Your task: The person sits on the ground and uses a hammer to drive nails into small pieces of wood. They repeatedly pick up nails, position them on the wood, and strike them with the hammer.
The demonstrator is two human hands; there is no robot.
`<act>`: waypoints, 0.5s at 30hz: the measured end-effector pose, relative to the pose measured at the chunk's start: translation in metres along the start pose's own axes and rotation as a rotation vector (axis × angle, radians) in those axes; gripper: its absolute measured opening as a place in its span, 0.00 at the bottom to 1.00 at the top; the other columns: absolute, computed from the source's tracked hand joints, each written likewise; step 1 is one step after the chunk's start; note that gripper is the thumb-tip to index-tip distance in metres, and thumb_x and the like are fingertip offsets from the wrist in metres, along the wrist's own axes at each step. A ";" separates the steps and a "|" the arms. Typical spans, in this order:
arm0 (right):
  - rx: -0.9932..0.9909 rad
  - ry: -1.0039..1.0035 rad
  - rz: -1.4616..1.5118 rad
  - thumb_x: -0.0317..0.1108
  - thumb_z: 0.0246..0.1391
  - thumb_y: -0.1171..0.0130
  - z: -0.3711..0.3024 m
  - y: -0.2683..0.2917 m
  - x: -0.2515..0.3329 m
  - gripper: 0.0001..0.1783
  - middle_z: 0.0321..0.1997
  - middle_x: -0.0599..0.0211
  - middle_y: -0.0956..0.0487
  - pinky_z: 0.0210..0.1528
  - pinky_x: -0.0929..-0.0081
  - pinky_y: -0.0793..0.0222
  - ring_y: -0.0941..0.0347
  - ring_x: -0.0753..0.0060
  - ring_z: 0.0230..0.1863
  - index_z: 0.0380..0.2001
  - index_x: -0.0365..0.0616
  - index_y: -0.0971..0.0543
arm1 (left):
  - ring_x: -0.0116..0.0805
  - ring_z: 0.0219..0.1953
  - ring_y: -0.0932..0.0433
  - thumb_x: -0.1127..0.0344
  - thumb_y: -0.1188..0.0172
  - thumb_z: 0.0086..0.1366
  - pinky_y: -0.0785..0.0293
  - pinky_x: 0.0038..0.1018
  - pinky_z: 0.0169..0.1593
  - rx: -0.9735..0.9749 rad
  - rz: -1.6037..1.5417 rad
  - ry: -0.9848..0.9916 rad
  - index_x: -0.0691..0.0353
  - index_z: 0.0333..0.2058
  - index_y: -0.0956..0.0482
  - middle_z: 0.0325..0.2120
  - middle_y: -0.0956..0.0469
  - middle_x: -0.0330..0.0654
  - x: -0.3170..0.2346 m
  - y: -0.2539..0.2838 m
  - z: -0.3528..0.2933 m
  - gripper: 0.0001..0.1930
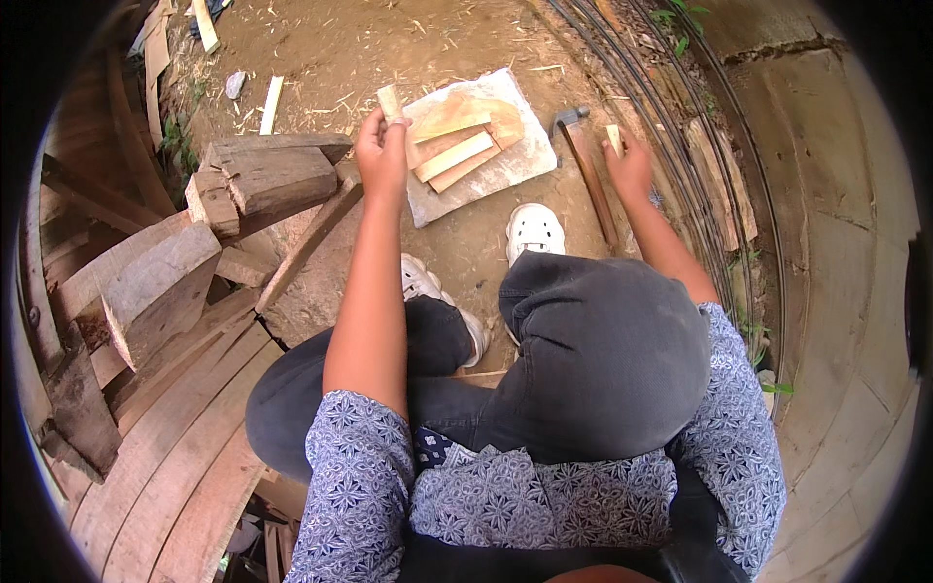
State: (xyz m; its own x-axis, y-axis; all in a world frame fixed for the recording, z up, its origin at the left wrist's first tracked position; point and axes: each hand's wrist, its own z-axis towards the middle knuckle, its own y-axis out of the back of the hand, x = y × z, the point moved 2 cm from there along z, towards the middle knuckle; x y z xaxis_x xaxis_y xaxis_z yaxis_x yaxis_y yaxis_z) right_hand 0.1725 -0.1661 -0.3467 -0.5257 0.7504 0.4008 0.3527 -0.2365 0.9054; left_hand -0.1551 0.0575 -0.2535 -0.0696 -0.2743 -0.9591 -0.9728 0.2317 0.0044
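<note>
My left hand [382, 151] is closed round a pale strip of wood [391, 101], whose top sticks out above the fingers, over the left edge of a flat stone slab [525, 167]. On the slab lie several split wood strips [457, 155], partly overlapping. My right hand [630, 167] pinches a short, thin piece of wood [613, 140], held upright to the right of the slab. Between the slab and this hand a hammer [589, 180] lies on the ground, its metal head away from me and its wooden handle toward my knee.
Thick timber blocks [282, 180] are piled at my left, above curved wooden planks [175, 428]. Long dark rods [680, 126] run along the right, beside a concrete surface [826, 194]. Wood chips and a loose strip [272, 105] lie on the dirt. My white clogs [535, 231] stand before the slab.
</note>
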 end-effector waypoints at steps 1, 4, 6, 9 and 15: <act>-0.024 0.021 0.009 0.46 0.56 0.33 -0.003 -0.001 0.000 0.27 0.51 0.46 0.22 0.58 0.57 0.30 0.25 0.45 0.55 0.57 0.50 0.20 | 0.28 0.44 0.21 0.70 0.42 0.68 0.26 0.25 0.50 0.024 -0.038 -0.013 0.70 0.53 0.23 0.42 0.19 0.41 -0.004 -0.003 0.001 0.17; -0.083 0.070 0.032 0.45 0.56 0.33 -0.008 -0.002 0.000 0.27 0.50 0.46 0.22 0.59 0.59 0.30 0.25 0.45 0.54 0.58 0.50 0.20 | 0.27 0.47 0.20 0.73 0.41 0.66 0.24 0.26 0.52 0.103 -0.132 -0.072 0.70 0.54 0.24 0.44 0.19 0.42 -0.016 -0.015 0.003 0.18; -0.099 0.101 0.142 0.44 0.57 0.33 -0.012 0.002 0.004 0.27 0.49 0.47 0.22 0.60 0.61 0.30 0.25 0.47 0.53 0.59 0.49 0.20 | 0.29 0.47 0.20 0.73 0.40 0.66 0.24 0.28 0.52 0.159 -0.027 -0.115 0.70 0.54 0.24 0.45 0.19 0.42 -0.021 -0.022 0.000 0.18; 0.018 0.169 0.509 0.43 0.59 0.35 -0.015 0.031 0.052 0.26 0.49 0.49 0.21 0.59 0.65 0.30 0.25 0.50 0.54 0.60 0.48 0.21 | 0.29 0.45 0.20 0.73 0.37 0.62 0.24 0.30 0.51 0.249 0.132 -0.173 0.67 0.53 0.22 0.43 0.18 0.40 -0.024 -0.026 -0.001 0.20; 0.415 0.598 0.647 0.38 0.60 0.36 -0.029 0.117 0.196 0.24 0.49 0.55 0.20 0.55 0.69 0.28 0.23 0.60 0.51 0.60 0.48 0.20 | 0.26 0.42 0.21 0.75 0.38 0.58 0.25 0.28 0.51 0.387 0.361 -0.309 0.65 0.52 0.21 0.42 0.18 0.38 -0.038 -0.036 -0.009 0.21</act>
State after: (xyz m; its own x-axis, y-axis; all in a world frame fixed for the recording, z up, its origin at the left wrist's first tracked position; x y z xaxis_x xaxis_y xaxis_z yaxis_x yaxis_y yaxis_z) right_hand 0.0886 -0.0646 -0.1582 -0.4004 0.0876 0.9121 0.8961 -0.1705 0.4098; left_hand -0.1191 0.0516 -0.2145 -0.2563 0.1551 -0.9541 -0.7447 0.5976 0.2972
